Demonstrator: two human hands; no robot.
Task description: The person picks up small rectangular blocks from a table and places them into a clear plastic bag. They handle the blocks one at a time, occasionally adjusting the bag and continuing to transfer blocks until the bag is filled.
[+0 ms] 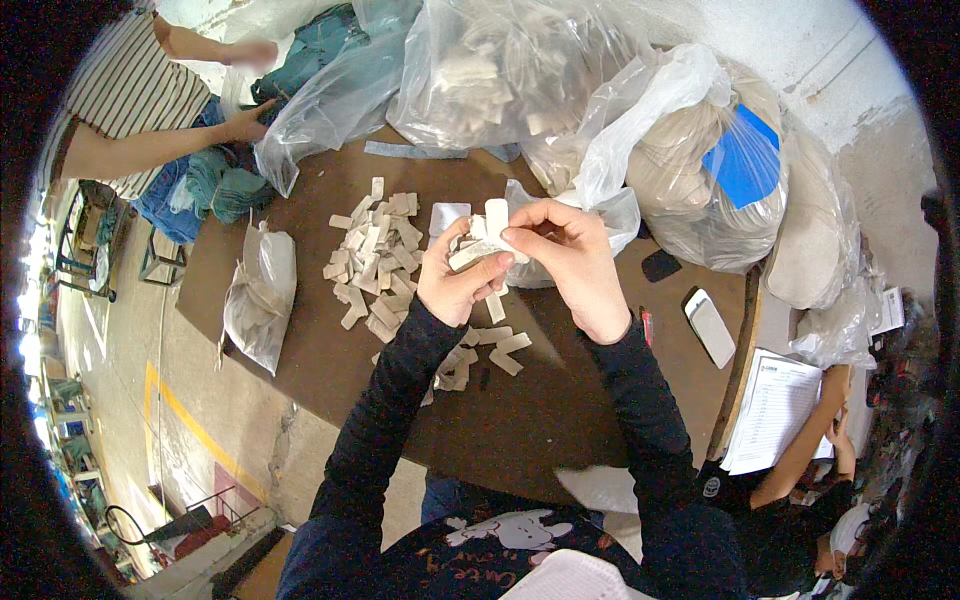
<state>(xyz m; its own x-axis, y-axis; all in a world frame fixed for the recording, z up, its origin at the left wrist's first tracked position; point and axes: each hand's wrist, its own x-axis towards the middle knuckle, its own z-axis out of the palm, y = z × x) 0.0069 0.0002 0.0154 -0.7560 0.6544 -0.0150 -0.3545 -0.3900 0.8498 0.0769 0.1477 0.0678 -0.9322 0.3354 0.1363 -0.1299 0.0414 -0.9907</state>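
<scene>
"Where's that pale tab [496, 213]?"
"Up over the brown table [560, 420], its long axis running six o'clock to twelve, rounded end at twelve."
"How's it held?"
"The right hand [568, 255] pinches its lower end; the left hand [460, 276] grips other tabs [466, 256] beside it. A loose heap [374, 250] lies at nine o'clock from there."

Two black-sleeved forearms, the left forearm [380, 425] and the right forearm [648, 415], reach forward from bent elbows and slant inward, sleeves ending at the wrists. The left hand [458, 278] is curled in a grip, its thumb stretched rightward — the right hand [570, 260] comes in close from the other side, thumb and index finger drawn together in a pinch, fingertips pointing left.
</scene>
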